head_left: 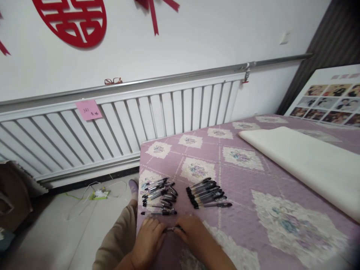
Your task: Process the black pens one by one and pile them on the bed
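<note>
My left hand [149,237] and my right hand [192,233] are close together low over the bed, both with fingers closed. Between them runs a pen [170,229], gripped from both sides; most of it is hidden by my fingers. Just beyond my left hand lies a loose pile of pens [159,195], some with caps and short dark parts among them. Past my right hand, a neater row of capped pens [206,193] lies side by side, their caps towards the right.
A purple flowered bedspread [197,153] covers the bed. On it at right lies a folded cream sheet [306,153]. A white radiator [157,112] with a pink note [89,110] stands along the wall. Cables and a power strip [99,194] are on the floor at left.
</note>
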A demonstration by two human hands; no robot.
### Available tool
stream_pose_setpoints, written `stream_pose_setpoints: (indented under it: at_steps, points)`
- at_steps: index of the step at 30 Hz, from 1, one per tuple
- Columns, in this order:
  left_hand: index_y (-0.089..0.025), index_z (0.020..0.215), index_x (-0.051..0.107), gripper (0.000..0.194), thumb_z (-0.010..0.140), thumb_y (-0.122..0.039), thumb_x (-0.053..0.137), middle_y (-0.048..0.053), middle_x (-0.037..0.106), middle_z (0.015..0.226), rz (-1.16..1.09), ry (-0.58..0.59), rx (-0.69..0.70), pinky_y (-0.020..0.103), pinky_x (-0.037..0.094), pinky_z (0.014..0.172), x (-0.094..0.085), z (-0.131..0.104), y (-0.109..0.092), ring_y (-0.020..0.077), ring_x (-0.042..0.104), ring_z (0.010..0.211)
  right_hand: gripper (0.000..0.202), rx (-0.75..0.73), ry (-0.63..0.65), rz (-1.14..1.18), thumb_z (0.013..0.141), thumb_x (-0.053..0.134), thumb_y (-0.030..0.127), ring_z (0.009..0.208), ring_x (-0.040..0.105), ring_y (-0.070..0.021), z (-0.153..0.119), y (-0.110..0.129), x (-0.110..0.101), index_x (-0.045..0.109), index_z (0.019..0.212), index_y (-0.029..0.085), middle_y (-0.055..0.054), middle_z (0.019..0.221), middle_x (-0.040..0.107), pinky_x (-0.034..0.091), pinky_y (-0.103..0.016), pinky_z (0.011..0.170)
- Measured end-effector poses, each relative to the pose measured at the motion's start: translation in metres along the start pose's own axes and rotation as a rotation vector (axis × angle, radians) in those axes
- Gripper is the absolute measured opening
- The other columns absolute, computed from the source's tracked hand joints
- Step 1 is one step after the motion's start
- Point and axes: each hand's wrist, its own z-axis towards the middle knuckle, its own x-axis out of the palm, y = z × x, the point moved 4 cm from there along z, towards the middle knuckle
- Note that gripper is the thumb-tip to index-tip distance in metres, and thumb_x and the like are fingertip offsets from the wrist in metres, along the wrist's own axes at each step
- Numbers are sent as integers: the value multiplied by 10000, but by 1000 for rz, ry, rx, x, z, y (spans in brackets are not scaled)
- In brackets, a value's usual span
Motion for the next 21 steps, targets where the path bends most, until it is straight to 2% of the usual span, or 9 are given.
stream_pose_setpoints:
  at_steps: [3,6,9,14,17,21]
  points:
    - [-237,1082,591,225,870,-198,526,32,648,902,2,-8,31,376,462,783,1,0,-2,217,586,839,62,31,92,-17,845,590,240,866,621,-222,4,7,15,643,859,209,-32,895,696,425,-321,763]
    - [-238,1048,603,195,884,-201,504,27,649,897,-22,11,29,341,465,759,2,0,-1,203,587,827,67,23,103,2,829,600,220,913,605,-224,6,11,15,639,881,206,-37,941,680,422,-324,784]
    - [-229,997,615,176,896,-210,472,27,648,878,-50,18,-11,320,468,724,1,0,3,202,590,810,73,35,55,40,811,609,179,929,591,-214,5,3,2,631,874,208,-38,962,665,419,-309,791]
    - [-227,986,625,207,913,-242,431,28,643,838,-115,14,-67,303,470,712,-5,1,4,195,591,791,86,73,-28,37,838,577,166,906,587,-201,0,-24,-22,627,888,215,-30,930,654,422,-298,774]
    - [-231,981,629,207,912,-247,435,26,645,836,-137,23,-73,303,469,703,-8,2,3,196,592,785,57,121,-40,-22,841,588,183,894,587,-210,0,-32,-23,635,869,200,-43,916,646,422,-311,776]
    - [-232,1015,623,221,905,-228,432,29,649,843,-142,34,-67,306,471,727,-10,4,2,197,596,806,118,110,-92,-47,843,599,179,945,574,-212,4,-20,-18,646,946,213,-49,973,643,410,-328,827]
